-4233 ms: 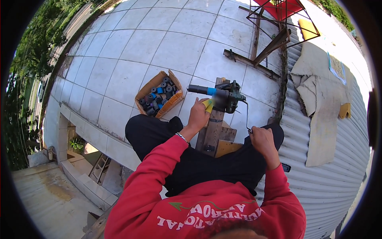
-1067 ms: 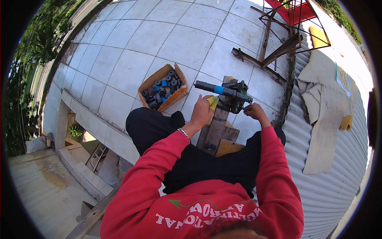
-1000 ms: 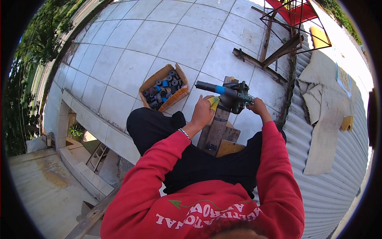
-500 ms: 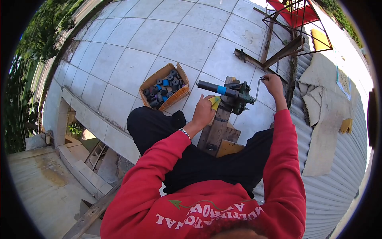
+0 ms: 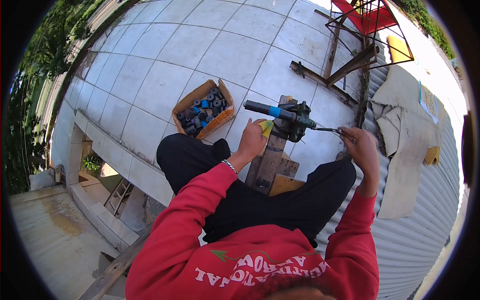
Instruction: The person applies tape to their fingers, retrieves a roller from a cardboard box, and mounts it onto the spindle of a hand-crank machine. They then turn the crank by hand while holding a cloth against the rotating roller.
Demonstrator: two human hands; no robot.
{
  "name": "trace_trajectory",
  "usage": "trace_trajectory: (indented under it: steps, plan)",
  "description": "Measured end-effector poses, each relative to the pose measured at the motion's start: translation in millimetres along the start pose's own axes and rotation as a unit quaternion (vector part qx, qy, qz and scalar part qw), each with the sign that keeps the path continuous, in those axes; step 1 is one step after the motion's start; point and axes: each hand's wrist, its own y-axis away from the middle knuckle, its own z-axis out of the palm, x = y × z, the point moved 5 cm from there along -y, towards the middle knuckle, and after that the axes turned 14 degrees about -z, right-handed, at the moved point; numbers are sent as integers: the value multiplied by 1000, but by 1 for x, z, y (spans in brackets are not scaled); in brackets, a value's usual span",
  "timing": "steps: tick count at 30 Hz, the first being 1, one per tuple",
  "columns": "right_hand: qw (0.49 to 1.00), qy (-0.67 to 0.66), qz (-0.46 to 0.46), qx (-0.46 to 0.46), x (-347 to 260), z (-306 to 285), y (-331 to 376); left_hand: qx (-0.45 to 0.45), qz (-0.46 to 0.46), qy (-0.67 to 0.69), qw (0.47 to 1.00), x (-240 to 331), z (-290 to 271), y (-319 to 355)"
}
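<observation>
A dark green hand-cranked machine sits on an upright wooden post between my knees. From its left side a black rod with a bright blue band sticks out. My left hand is closed on a folded yellow-green piece, cloth or abrasive sheet, just below the rod; whether it touches the rod is unclear. My right hand grips the end of the crank handle, whose arm points right from the machine.
A cardboard box of black, grey and blue cylinders stands on the tiled floor at left. Metal beams and a red-seated frame lie beyond. Corrugated roofing runs along the right, with a grey sheet on it.
My right hand has swung the crank toward me and outward to the right. The left hand keeps its hold on the yellow-green piece, near the rod.
</observation>
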Motion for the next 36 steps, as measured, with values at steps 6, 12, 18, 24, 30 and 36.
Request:
trace_trajectory:
  steps: [6, 12, 18, 24, 30, 36]
  plan:
    - [975, -104, 28, -196, 2, 58, 53, -3, -9, -8, 1000, -4, 3, 0]
    - [941, -164, 62, -290, 58, 175, 70, 10, -9, 0, 1000, -1, -1, 1]
    - [959, -91, 85, -255, 126, 256, 32, 0, -17, -17, 1000, 2, -4, 2]
    - [980, 38, 82, -178, 164, 256, -39, -2, -16, -17, 1000, -1, -2, 0]
    - [992, 26, 107, -64, 173, 200, -105, 14, -10, -6, 1000, -2, -3, 0]
    - [996, 70, 53, 7, 145, 117, -127, 8, -12, -11, 1000, -3, 0, -1]
